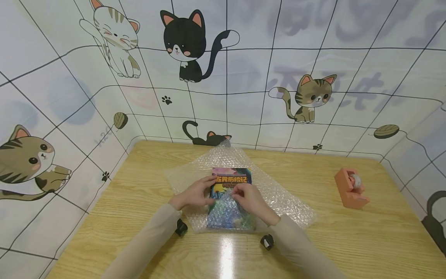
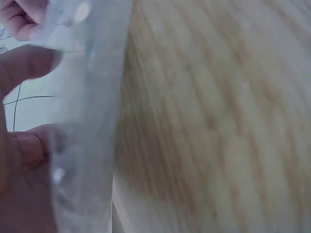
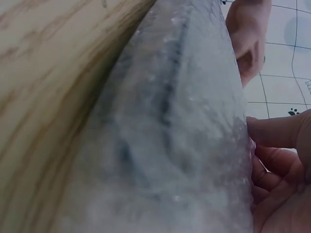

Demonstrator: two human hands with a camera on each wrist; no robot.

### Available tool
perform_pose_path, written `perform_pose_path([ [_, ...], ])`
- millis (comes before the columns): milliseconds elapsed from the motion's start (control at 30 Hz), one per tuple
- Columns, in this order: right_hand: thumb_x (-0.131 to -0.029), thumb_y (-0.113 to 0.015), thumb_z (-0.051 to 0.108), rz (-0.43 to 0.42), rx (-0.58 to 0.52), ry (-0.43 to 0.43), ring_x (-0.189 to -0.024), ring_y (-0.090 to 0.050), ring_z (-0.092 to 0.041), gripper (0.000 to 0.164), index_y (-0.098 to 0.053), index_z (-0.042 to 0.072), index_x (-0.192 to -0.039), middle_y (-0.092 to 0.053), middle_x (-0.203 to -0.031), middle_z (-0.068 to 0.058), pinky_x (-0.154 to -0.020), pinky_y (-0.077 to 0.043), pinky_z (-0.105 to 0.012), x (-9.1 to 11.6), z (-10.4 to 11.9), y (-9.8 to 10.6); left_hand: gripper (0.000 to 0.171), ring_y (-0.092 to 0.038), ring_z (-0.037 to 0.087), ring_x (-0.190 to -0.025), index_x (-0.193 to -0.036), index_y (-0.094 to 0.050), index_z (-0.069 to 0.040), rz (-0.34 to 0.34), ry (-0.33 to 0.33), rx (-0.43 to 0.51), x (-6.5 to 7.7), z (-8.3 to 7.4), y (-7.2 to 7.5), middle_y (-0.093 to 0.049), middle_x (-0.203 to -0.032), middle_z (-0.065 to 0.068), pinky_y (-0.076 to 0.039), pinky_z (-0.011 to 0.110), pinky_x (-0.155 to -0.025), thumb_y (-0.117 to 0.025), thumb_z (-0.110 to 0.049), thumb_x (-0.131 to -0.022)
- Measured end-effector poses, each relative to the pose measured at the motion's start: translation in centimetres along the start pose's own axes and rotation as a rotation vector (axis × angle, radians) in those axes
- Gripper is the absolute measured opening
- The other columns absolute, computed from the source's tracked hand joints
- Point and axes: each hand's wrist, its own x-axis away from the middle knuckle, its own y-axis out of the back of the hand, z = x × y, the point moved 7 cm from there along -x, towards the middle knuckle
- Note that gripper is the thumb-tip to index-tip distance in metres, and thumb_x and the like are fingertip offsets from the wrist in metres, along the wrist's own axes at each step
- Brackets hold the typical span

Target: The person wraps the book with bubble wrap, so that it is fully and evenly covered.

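Observation:
A colourful book (image 1: 231, 180) with yellow lettering on its cover lies on a sheet of bubble wrap (image 1: 278, 197). One flap of the wrap is folded up over the book's lower half, while the top of the cover shows bare. My right hand (image 1: 250, 198) pinches the tip of this flap between thumb and fingers, above the middle of the cover. My left hand (image 1: 196, 192) rests along the book's left edge, fingers extended toward the title and thumb lower down by the flap. In the right wrist view, the folded bubble wrap (image 3: 209, 116) runs up to the pinching fingers.
An orange tape dispenser (image 1: 350, 190) with a roll of tape stands on the right of the wooden table (image 1: 366, 232). A cloth printed with cats (image 1: 258, 77) hangs behind and at both sides. Dark wrist cameras (image 1: 267, 241) sit below both wrists.

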Motion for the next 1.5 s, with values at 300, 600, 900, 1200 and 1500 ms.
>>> perform_pose_path([
  [300,-0.077,-0.07,-0.003,-0.011,0.014,-0.062,-0.061,-0.052,-0.009,0.007,-0.067,0.003,-0.075,-0.061,-0.069,0.0,-0.056,-0.047,-0.021,-0.5,-1.6,-0.8,0.103,-0.022,0.033,-0.138,-0.144,-0.029,0.003,0.055,0.095,0.019,0.1,-0.4,-0.2,-0.021,-0.153,0.015,-0.022,0.045,-0.111,-0.076,-0.051,-0.071],
  [600,-0.075,-0.072,-0.002,-0.005,0.04,-0.114,-0.058,-0.051,-0.008,0.007,-0.066,0.001,-0.073,-0.059,-0.065,0.001,-0.054,-0.046,-0.021,-0.9,-2.2,-1.2,0.114,-0.019,0.031,-0.14,-0.143,-0.026,0.006,0.07,0.105,-0.02,0.3,-0.5,-0.5,-0.017,-0.154,0.014,-0.021,0.04,-0.112,-0.083,-0.049,-0.062],
  [900,-0.074,-0.074,0.0,0.054,0.109,-0.118,-0.061,-0.054,-0.012,0.009,-0.065,0.003,-0.076,-0.06,-0.067,-0.001,-0.056,-0.048,-0.024,-1.5,-2.0,-1.2,0.112,-0.019,0.032,-0.139,-0.143,-0.026,0.008,0.072,0.089,-0.034,0.3,-0.8,-0.3,-0.017,-0.154,0.016,-0.023,0.039,-0.112,-0.084,-0.045,-0.063],
  [1200,-0.082,-0.071,0.006,0.149,0.141,-0.198,-0.075,-0.061,-0.022,0.018,-0.064,-0.004,-0.094,-0.063,-0.086,-0.012,-0.067,-0.052,-0.034,-3.4,-2.1,1.3,0.114,-0.02,0.034,-0.139,-0.143,-0.024,0.008,0.066,0.064,-0.025,0.2,-0.5,-0.6,-0.017,-0.153,0.018,-0.024,0.041,-0.111,-0.084,-0.045,-0.063],
  [1500,-0.086,-0.066,0.011,0.015,0.064,-0.216,-0.103,-0.057,-0.038,0.039,-0.055,-0.011,-0.117,-0.058,-0.113,-0.027,-0.085,-0.049,-0.046,-6.5,-3.7,3.8,0.114,-0.019,0.032,-0.139,-0.145,-0.024,0.006,0.073,0.084,-0.044,0.2,-0.3,-0.7,-0.016,-0.154,0.015,-0.026,0.04,-0.111,-0.084,-0.047,-0.063],
])
